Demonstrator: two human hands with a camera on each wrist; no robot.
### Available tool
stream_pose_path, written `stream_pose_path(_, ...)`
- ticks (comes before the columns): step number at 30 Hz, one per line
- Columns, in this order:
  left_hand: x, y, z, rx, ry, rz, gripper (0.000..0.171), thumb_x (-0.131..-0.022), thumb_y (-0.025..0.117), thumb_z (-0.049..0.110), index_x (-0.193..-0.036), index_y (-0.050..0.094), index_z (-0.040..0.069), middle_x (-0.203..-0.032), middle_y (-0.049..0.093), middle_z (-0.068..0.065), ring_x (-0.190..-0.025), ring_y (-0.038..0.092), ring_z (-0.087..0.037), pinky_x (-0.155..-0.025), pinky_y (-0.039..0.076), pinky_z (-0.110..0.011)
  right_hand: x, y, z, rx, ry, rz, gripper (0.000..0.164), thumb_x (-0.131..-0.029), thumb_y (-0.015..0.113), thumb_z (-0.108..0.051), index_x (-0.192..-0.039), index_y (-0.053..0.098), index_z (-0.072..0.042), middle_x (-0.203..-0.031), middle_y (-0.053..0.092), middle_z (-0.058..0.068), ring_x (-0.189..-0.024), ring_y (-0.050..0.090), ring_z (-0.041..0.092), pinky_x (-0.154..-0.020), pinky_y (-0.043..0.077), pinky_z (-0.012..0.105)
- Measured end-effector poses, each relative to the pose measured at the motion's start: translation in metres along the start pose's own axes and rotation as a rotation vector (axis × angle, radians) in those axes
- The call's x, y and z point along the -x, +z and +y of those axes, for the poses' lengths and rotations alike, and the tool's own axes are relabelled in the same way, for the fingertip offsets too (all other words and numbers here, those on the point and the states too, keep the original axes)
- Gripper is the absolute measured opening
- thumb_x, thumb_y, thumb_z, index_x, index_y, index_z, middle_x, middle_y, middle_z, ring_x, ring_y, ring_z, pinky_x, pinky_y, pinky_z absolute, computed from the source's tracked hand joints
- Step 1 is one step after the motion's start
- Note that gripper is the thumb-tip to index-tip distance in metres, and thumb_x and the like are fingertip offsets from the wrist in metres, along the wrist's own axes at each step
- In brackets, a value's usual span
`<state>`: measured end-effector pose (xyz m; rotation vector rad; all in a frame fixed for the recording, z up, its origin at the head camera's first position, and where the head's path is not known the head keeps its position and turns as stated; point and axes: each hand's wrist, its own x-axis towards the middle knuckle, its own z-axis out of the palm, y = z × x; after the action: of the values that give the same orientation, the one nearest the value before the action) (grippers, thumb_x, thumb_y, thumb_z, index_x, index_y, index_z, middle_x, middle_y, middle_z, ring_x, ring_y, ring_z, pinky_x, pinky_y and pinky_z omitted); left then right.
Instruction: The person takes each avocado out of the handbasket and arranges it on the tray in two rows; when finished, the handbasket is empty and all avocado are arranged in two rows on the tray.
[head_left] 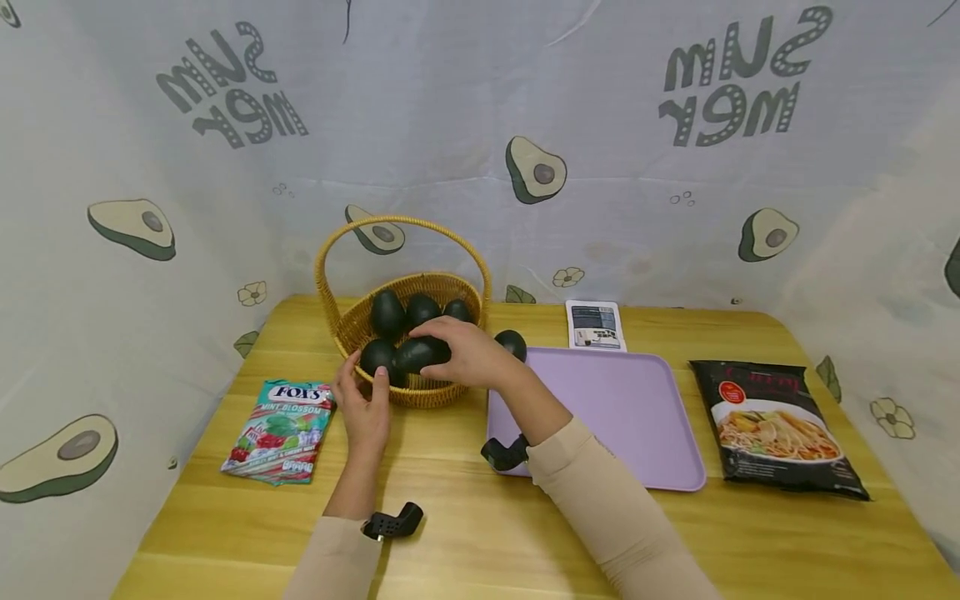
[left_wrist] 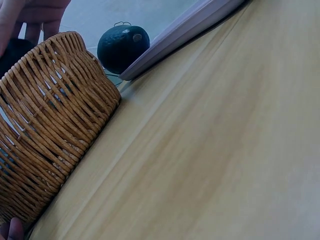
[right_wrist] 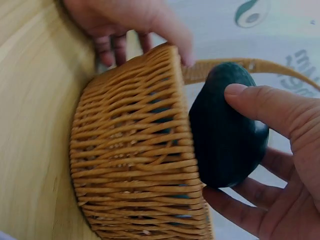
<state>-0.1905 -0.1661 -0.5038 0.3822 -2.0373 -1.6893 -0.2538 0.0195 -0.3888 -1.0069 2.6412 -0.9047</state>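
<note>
Golden wicker basket (head_left: 427, 397). Right hand (head_left: 471, 354), thumb and fingers closed round one dark avocado (head_left: 422, 355); left hand (head_left: 365, 415), gripping the basket's near-left rim, thumb over, fingers outside. Held avocado: at the basket's near side, leftward of the right hand, the nearer; long axis roughly left-to-right.

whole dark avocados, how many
6 avocados: one in the right hand, three at the basket's back, one at its front, one at the tray's corner; more may be hidden.

Rough wicker basket (head_left: 429, 398), smooth avocado (right_wrist: 225, 135), matt plastic tray (head_left: 607, 417), glossy noodle packet (head_left: 780, 429), smooth wood-grained table (head_left: 457, 542)
</note>
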Motion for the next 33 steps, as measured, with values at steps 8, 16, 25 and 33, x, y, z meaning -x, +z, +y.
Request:
stream_pose_path(8, 0.002, 0.000, 0.003, 0.008, 0.000, -0.002, 0.051, -0.104, 0.059, 0.030, -0.152, 0.041, 0.020, -0.153, 0.027, -0.013, -0.123, 0.050, -0.033, -0.097, 0.041, -0.038, 0.027, -0.004, -0.004, -0.117, 0.032, 0.172, 0.059, -0.089, 0.081, -0.030, -0.143, 0.058, -0.020, -0.150, 0.053, 0.006, -0.136, 0.053, 0.029, -0.106, 0.050, 0.049)
stream_pose_path(16, 0.003, -0.002, 0.002, 0.010, -0.021, -0.005, 0.053, -0.104, 0.058, 0.033, -0.152, 0.040, 0.020, -0.153, 0.027, -0.012, -0.126, 0.047, -0.034, -0.098, 0.040, -0.043, 0.050, -0.004, -0.002, -0.234, 0.088, 0.305, 0.060, -0.087, 0.082, -0.034, -0.141, 0.060, -0.020, -0.145, 0.057, 0.006, -0.130, 0.057, 0.030, -0.100, 0.053, 0.051)
stream_pose_path(25, 0.003, -0.002, 0.002, 0.025, -0.018, -0.018, 0.054, -0.104, 0.058, 0.034, -0.153, 0.040, 0.020, -0.154, 0.026, -0.012, -0.125, 0.048, -0.034, -0.097, 0.040, -0.039, 0.070, -0.008, 0.009, -0.283, 0.175, 0.382, 0.060, -0.087, 0.081, -0.038, -0.141, 0.058, -0.023, -0.145, 0.056, 0.006, -0.131, 0.054, 0.030, -0.102, 0.050, 0.054)
stream_pose_path(33, 0.004, -0.002, 0.002, 0.015, -0.016, -0.006, 0.052, -0.104, 0.058, 0.033, -0.152, 0.041, 0.019, -0.153, 0.026, -0.013, -0.122, 0.048, -0.032, -0.095, 0.040, -0.035, 0.092, -0.020, 0.023, -0.273, 0.281, 0.452, 0.063, -0.088, 0.081, -0.037, -0.144, 0.056, -0.023, -0.143, 0.054, 0.012, -0.123, 0.057, 0.036, -0.094, 0.052, 0.054)
